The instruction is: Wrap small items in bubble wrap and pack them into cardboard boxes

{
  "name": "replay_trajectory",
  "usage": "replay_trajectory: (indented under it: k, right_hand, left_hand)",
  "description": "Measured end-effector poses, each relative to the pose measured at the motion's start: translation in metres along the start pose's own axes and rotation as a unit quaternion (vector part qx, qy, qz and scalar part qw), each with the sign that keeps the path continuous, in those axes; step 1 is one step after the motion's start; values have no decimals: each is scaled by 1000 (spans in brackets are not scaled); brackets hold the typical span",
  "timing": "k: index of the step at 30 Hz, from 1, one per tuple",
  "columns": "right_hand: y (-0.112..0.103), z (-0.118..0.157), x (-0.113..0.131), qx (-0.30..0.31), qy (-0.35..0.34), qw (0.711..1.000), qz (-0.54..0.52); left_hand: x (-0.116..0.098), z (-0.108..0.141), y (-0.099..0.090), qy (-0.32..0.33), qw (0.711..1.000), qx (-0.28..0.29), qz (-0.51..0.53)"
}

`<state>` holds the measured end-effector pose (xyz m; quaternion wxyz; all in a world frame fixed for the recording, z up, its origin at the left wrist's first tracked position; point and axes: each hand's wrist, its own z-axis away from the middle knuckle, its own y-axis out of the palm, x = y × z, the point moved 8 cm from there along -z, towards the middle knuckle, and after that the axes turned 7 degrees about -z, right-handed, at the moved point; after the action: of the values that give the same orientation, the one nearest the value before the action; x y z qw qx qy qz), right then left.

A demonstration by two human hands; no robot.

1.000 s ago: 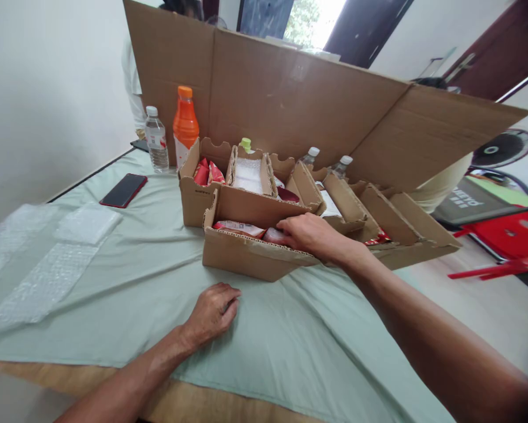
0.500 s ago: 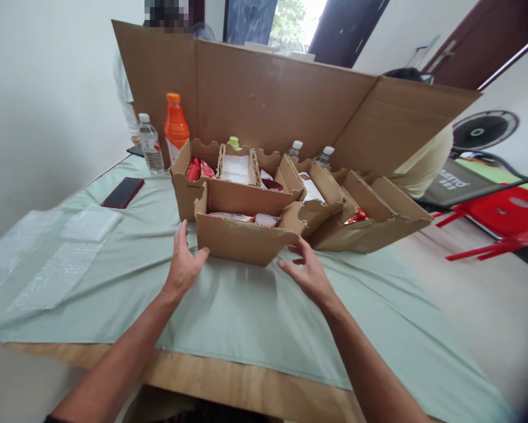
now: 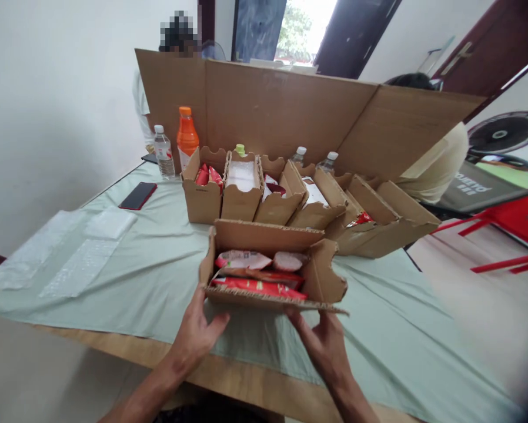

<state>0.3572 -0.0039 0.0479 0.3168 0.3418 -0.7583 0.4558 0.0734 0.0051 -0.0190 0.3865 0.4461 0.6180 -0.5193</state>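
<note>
In the head view an open-topped cardboard box point(image 3: 268, 234) is close in front of me, tilted so that its inside shows. Several snack packets lie in it, among them a red packet point(image 3: 259, 287) along the near wall and a pink packet point(image 3: 243, 259) behind. My left hand point(image 3: 197, 329) grips the box at its near left corner, thumb at the front and fingers partly hidden. On the near right side, my right hand point(image 3: 323, 341) holds it from below, its fingertips hidden by the box.
Several cardboard boxes, one holding bubble wrap point(image 3: 241, 176), stand in a row behind. Beyond them rises a cardboard screen point(image 3: 281, 111). An orange bottle point(image 3: 187, 134), a water bottle point(image 3: 164, 153), a phone point(image 3: 138, 195) and plastic sheets point(image 3: 83, 264) are leftward. Two people are behind the screen.
The box has come away from the row toward me and tipped, so its packets show more. Both hands, apart from it or barely touching before, now grip it.
</note>
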Motion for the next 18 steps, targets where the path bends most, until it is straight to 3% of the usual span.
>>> replay_trajectory:
  k: [2, 4, 6, 8, 10, 12, 15, 18]
  right_hand:
    - [14, 13, 23, 11, -38, 999, -22]
    - [41, 7, 47, 37, -66, 996, -55]
    - [68, -13, 67, 62, -80, 991, -87]
    - [84, -35, 77, 71, -84, 987, -115]
    - [85, -46, 75, 58, -71, 988, -128]
    - [70, -41, 62, 25, -43, 992, -113]
    - [37, -10, 39, -35, -11, 997, -66]
    - [25, 19, 31, -50, -29, 997, -54]
  left_hand:
    - [7, 26, -26, -25, 999, -30, -5]
    - [7, 32, -59, -43, 996, -73, -10]
    - [-2, 18, -88, -46, 993, -107, -9]
    - [-16, -8, -102, -32, 993, -116, -2]
    - [-31, -32, -101, -6, 993, -122, 9]
    - [-38, -42, -86, 19, 993, -119, 5]
    - [-34, -32, -51, 32, 995, -93, -10]
    - [-18, -12, -30, 24, 997, -69, 4]
